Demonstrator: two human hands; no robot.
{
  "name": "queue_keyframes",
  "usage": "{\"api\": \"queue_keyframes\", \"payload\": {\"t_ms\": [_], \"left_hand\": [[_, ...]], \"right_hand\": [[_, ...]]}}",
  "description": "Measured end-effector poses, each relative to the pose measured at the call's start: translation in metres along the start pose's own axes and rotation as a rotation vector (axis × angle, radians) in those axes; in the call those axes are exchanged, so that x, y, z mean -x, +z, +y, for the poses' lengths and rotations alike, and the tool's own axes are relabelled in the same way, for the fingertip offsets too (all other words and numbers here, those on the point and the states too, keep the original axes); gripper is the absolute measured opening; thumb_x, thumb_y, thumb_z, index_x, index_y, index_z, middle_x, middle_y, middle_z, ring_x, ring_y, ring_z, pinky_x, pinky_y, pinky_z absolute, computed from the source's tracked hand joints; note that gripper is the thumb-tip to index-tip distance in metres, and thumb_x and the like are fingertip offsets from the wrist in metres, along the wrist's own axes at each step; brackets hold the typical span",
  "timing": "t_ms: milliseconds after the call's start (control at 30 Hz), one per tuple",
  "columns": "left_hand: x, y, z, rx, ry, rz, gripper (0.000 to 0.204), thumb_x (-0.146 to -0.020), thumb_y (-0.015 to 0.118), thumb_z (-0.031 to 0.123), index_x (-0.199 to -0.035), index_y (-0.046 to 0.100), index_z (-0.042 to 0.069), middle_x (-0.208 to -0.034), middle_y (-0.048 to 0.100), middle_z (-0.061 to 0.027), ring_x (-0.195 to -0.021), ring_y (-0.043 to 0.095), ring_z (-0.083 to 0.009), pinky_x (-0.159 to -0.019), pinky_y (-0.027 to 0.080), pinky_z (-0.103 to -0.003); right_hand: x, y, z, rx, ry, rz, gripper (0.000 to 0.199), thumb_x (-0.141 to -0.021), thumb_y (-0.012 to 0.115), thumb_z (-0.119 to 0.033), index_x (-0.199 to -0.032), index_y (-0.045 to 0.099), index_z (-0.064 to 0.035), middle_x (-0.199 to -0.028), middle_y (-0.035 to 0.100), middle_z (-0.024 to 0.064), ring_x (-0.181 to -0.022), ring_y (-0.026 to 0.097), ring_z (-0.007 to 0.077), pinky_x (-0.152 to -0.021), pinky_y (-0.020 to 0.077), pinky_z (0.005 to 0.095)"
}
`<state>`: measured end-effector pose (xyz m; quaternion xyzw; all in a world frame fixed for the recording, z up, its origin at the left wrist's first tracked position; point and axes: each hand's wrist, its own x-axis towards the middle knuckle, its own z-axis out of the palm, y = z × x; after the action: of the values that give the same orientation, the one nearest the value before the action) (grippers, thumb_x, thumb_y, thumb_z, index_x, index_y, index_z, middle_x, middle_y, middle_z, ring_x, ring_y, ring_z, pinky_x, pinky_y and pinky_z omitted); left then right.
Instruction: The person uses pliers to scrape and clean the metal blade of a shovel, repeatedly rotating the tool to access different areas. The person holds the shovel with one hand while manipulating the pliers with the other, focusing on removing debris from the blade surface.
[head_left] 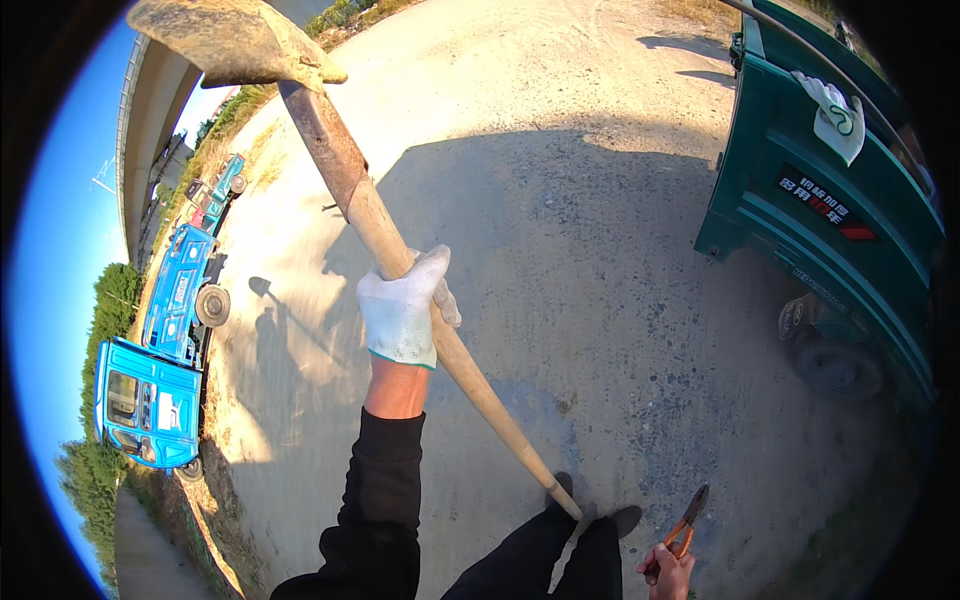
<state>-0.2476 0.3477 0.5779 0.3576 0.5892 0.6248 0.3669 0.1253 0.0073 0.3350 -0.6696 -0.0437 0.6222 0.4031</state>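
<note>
My left hand (398, 308), in a white knit glove with a green cuff edge, is closed around the wooden handle of a shovel (470, 378). The shovel slants across the view with its blade up: the dirt-caked metal blade (215, 42) is at the upper left, and the handle's lower end reaches down by my shoes. At the lower right, my bare right hand (672, 572) grips a pair of pliers (686, 524) with orange handles. The dark jaws of the pliers point up and away from me, apart from the shovel.
A green cargo bed (740, 190) of a vehicle stands at the right, a white glove (836, 115) draped over its side. Blue three-wheeled trucks (165, 400) are parked along the left. Shadows lie on the dusty, gravelly ground (560, 260). A concrete overpass (150, 130) rises beyond.
</note>
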Motion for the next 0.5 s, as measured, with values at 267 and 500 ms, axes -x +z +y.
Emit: {"api": "queue_keyframes", "payload": {"t_ms": [267,500], "left_hand": [[0.037,-0.011,0.002,-0.305,-0.037,-0.178,0.027,-0.088,0.087,0.017,-0.084,0.066,0.002,-0.062,0.061,-0.0045,-0.048,0.056,-0.0132,-0.049,0.047,-0.032],[0.082,-0.002,-0.032,-0.525,-0.151,-0.259,0.035,-0.086,0.09,0.026,-0.093,0.067,0.001,-0.069,0.066,-0.0042,-0.056,0.06,-0.0113,-0.056,0.051,-0.031]], "right_hand": [[0.011,0.01,0.0,0.15,-0.029,-0.157,0.021,-0.095,0.065,-0.011,-0.079,0.061,0.0005,-0.062,0.065,0.0127,-0.047,0.058,0.0157,-0.043,0.0369,0.0273],[0.029,0.029,0.0,0.17,-0.048,-0.251,0.019,-0.093,0.068,-0.017,-0.09,0.064,0.0011,-0.065,0.066,0.0107,-0.052,0.06,0.0146,-0.046,0.0388,0.027]]}}
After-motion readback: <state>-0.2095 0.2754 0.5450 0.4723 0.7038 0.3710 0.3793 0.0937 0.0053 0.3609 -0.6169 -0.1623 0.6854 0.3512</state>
